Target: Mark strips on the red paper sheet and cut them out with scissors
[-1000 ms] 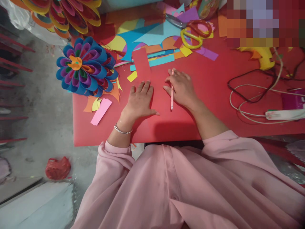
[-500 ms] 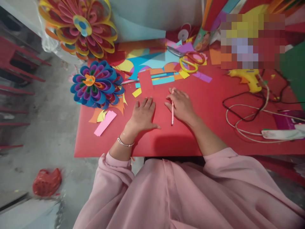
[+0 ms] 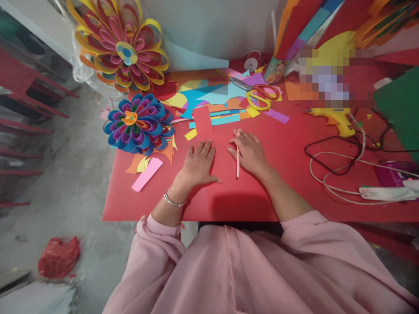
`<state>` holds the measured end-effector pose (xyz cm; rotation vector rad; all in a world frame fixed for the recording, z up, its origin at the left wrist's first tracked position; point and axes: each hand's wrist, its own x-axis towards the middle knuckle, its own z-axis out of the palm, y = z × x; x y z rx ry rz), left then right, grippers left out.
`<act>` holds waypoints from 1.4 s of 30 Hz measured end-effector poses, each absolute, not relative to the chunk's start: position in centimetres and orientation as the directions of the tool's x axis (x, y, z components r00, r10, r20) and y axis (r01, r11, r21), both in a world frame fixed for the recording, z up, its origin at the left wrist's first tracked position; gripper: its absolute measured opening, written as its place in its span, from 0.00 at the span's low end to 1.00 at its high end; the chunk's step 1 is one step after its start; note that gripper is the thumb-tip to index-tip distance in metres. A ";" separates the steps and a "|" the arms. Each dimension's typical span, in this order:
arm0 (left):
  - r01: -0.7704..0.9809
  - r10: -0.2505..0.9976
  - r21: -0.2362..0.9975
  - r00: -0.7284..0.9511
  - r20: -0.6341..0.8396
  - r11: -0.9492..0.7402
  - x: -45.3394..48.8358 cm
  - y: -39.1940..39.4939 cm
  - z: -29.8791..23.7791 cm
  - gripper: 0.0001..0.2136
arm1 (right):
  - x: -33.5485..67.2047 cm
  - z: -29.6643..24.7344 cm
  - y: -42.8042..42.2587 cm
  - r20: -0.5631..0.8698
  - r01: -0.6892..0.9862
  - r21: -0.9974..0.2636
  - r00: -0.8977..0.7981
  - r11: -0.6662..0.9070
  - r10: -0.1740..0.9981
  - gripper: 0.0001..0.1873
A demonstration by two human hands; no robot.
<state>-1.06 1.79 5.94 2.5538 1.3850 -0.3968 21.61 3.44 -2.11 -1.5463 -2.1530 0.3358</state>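
My left hand (image 3: 199, 165) lies palm down on the red tabletop (image 3: 131, 207), fingers spread and thumb pointing right. To its right, my right hand (image 3: 250, 150) rests on the table with a pink pencil (image 3: 238, 163) held between its fingers, the white end toward me. Just beyond my left fingertips is a red paper strip (image 3: 202, 120), with a small yellow paper piece (image 3: 190, 134) beside it. Pink paper strips (image 3: 147, 174) lie left of my left hand. Whether red paper lies under my hands I cannot tell.
A blue and purple paper flower (image 3: 139, 124) and a larger yellow and red one (image 3: 122, 52) stand at the left. Scissors (image 3: 258, 97) lie on coloured scraps at the back. A yellow glue gun (image 3: 337, 121), tangled cables (image 3: 314, 174) and a white power strip (image 3: 381, 192) occupy the right.
The whole view has shifted slightly, so the table and flowers appear lower. Both hands keep the same pose, and the pencil stays in my right hand.
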 end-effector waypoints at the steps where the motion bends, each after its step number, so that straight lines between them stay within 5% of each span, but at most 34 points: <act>1: 0.842 0.787 0.055 0.523 -0.326 -0.537 -1.1 1.8 5.9 0.59 | 21.6 -2.1 3.4 0.228 0.824 -0.456 -0.258 0.337 0.939 0.12; 24: 0.831 0.796 0.137 0.556 -0.241 -0.539 -1.2 2.5 5.5 0.58 | 21.5 -0.8 3.7 0.107 0.841 -0.465 -0.257 0.277 0.961 0.17; 35: 0.819 0.779 0.082 0.567 -0.268 -0.568 -1.0 2.5 6.1 0.56 | 20.0 -1.5 4.1 0.274 0.729 -0.580 -0.248 0.365 0.929 0.14; 42: 0.817 0.780 0.094 0.572 -0.255 -0.569 -1.2 2.4 5.7 0.57 | 18.4 -2.4 3.4 0.267 0.777 -0.527 -0.234 0.345 0.935 0.21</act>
